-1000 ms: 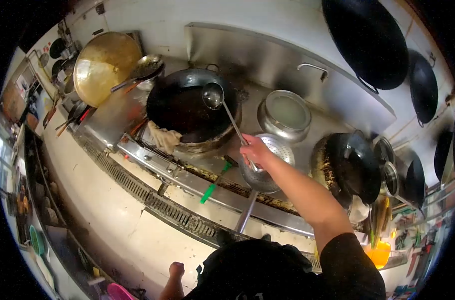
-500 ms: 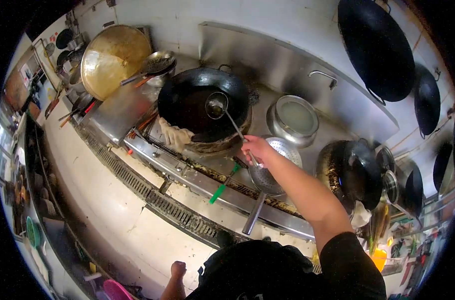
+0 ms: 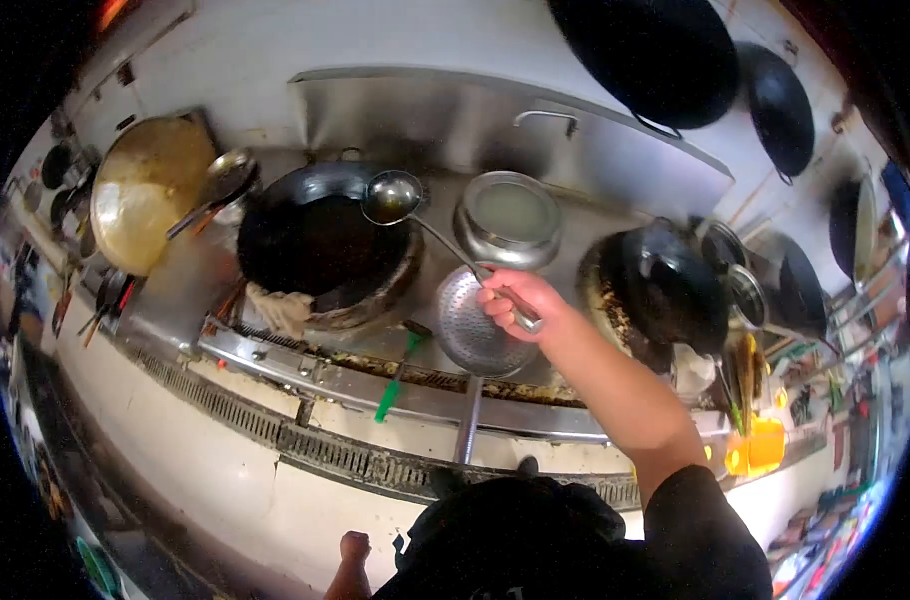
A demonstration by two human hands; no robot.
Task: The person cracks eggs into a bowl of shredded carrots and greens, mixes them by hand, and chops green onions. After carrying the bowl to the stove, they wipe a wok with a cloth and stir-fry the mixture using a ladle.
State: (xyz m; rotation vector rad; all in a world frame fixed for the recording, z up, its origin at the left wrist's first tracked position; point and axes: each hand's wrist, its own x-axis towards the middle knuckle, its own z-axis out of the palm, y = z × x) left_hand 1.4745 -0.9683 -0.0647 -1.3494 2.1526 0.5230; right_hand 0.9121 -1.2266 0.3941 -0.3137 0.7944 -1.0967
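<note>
My right hand (image 3: 520,302) is wrapped round the handle of a metal ladle (image 3: 393,198). The ladle's bowl, with some liquid in it, hangs over the right rim of a large black wok (image 3: 310,235). Beneath my right hand lies a perforated strainer (image 3: 472,335), its handle pointing toward me. Low in the view, away from the stove, my left hand (image 3: 355,546) is curled closed; I cannot make out anything in it. A beige cloth (image 3: 280,311) drapes over the wok's front edge.
A metal pot of cloudy liquid (image 3: 512,215) stands behind the strainer. Another black wok (image 3: 665,290) sits to the right. A green-handled brush (image 3: 388,397) lies on the stove's front edge. Woks hang on the wall, and a large round lid (image 3: 140,190) leans at the left.
The ladle has moved from over the wok's middle to its right rim. My view has turned right, so the stove and woks appear farther left.
</note>
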